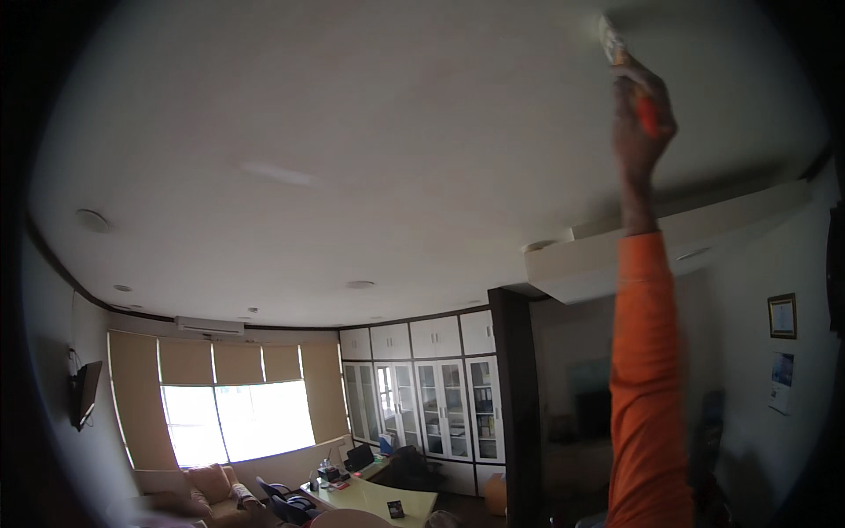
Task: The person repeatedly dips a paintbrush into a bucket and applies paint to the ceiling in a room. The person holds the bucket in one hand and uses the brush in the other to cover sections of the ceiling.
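My right hand (644,114) is raised high at the upper right, its orange-sleeved arm stretched up from the lower edge. Its fingers are closed round what looks like a paintbrush, with a red handle end and a pale head (609,40) pointing up. That head is at or very close to the white ceiling (422,114); I cannot make out exact contact. A dark smudge or shadow lies on the ceiling beside it. Low at the left edge is a smeared, pale and brownish shape (167,508), possibly my left hand; no fingers can be told apart.
A dropped ceiling box (572,264) juts out behind my right arm. Below are a dark pillar (515,405), glass-fronted cabinets (440,405), a curved desk (387,497) and an armchair (211,488). A wall-mounted screen (85,392) hangs left of the bright window (238,422).
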`<state>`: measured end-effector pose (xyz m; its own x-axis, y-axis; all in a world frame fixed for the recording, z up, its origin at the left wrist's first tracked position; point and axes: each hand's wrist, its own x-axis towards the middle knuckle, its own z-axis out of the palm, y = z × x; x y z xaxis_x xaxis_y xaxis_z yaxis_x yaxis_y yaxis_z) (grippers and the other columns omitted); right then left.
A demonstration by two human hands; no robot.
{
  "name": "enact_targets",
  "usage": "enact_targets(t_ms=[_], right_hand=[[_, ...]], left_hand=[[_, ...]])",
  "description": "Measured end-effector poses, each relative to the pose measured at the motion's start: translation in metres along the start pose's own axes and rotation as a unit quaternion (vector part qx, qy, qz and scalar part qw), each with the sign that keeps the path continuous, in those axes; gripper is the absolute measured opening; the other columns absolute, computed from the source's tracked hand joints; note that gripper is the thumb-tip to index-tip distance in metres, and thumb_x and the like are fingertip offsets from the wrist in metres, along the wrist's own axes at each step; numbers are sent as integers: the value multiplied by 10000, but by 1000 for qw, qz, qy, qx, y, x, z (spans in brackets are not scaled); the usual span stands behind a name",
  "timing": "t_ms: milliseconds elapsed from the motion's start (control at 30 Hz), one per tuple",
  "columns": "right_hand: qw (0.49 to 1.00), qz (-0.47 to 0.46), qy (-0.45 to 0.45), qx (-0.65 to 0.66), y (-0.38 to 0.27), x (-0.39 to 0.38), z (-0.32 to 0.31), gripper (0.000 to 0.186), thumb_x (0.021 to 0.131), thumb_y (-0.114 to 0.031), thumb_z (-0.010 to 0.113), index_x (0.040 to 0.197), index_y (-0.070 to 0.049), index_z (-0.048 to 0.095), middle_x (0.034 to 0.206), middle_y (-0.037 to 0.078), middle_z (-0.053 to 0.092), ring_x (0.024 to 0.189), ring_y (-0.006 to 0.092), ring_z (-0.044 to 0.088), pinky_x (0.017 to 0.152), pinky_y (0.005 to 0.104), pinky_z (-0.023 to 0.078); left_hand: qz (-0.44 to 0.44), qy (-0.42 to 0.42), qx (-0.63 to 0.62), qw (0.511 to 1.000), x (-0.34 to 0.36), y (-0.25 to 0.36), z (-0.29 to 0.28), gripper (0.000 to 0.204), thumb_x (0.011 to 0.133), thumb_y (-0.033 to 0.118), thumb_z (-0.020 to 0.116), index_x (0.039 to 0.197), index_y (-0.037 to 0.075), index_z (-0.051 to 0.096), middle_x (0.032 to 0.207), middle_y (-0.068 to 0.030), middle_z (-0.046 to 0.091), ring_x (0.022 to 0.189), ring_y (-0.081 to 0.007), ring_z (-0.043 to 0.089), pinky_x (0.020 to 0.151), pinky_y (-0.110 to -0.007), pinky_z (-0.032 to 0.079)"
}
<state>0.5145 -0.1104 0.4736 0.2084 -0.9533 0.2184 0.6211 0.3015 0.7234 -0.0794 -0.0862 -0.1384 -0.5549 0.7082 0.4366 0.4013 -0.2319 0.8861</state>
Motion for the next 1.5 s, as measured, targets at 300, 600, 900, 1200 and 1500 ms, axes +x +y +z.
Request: enact_targets(t_ms=[300, 600, 900, 1200, 1500], right_hand=[[973, -31, -226, -21, -64, -73, 89, 285, 881, -33, 740, 1158, -102, 723, 1188, 107, 711, 1097, 280, 705, 929, 375, 594], [1000, 2, 0, -23, 14, 11, -15, 230, 901, 56, 730, 1109, -41, 742, 1137, 88, 729, 1027, 170, 708, 903, 294, 584], [948, -40, -313, -37, -33, -91, 49, 198, 868, -36, 766, 1050, -100, 724, 1247, 115, 695, 1131, 291, 702, 941, 387, 601], [999, -34, -18, -21, 33, -11, -23, 304, 914, 101, 682, 1176, -48, 714, 1139, 86, 728, 1037, 195, 710, 933, 303, 574], [958, 21, -286, 3, -34, -87, 47, 214, 875, -28, 754, 1063, -126, 730, 1229, 99, 704, 1104, 269, 717, 931, 370, 606]], left_hand=[[-52, -30, -23, 998, -20, 32, -6, 255, 895, 178, 760, 1026, -30, 691, 746, -20, 622, 610, -118, 539, 474, -292, 397], [-53, -17, -27, 998, -20, 35, -1, 316, 905, 163, 744, 1162, -10, 679, 831, -12, 641, 679, -131, 532, 548, -324, 432], [-82, 1, 13, 997, -28, 39, -6, 323, 901, 226, 758, 1121, -5, 705, 770, -27, 637, 632, -154, 530, 557, -335, 434], [-31, 0, -11, 999, -19, 31, -5, 327, 886, 237, 789, 1066, -21, 698, 727, -22, 607, 594, -145, 526, 528, -310, 431], [-22, -31, -28, 999, -13, 18, -9, 333, 891, 253, 791, 1081, -7, 706, 720, -15, 599, 538, -126, 493, 471, -299, 396]])
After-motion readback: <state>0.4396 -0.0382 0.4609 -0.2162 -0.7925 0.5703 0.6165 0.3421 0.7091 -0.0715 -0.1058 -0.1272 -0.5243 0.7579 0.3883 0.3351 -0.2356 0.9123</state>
